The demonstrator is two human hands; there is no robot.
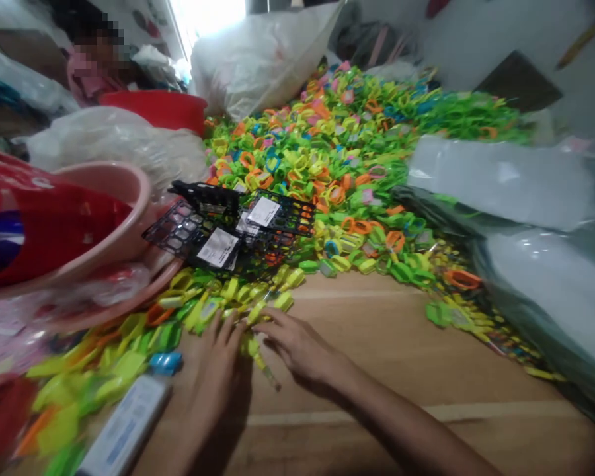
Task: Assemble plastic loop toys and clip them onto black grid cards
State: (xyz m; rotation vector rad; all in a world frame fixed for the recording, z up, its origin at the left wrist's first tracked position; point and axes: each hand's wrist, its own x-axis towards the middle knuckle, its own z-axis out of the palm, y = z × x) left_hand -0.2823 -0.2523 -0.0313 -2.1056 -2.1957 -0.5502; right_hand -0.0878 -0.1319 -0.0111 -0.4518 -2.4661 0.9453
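My left hand (215,367) and my right hand (297,347) meet on a wooden surface (391,317) at the near edge of a large heap of small plastic scissors (322,158) in yellow, green, orange and blue. Both hands' fingertips touch or nearly touch a yellow-green scissor piece (255,350) lying between them. I cannot tell whether either hand grips it. Black plastic grid racks (228,228) with white labels lie on the heap, just beyond my fingers.
A pink basin (104,211) lies tilted at the left, with a red basin (153,109) and a white sack (258,59) behind. Clear plastic bags (506,178) fill the right side. A white box (123,423) lies at lower left. A person in pink (92,76) sits at the far left.
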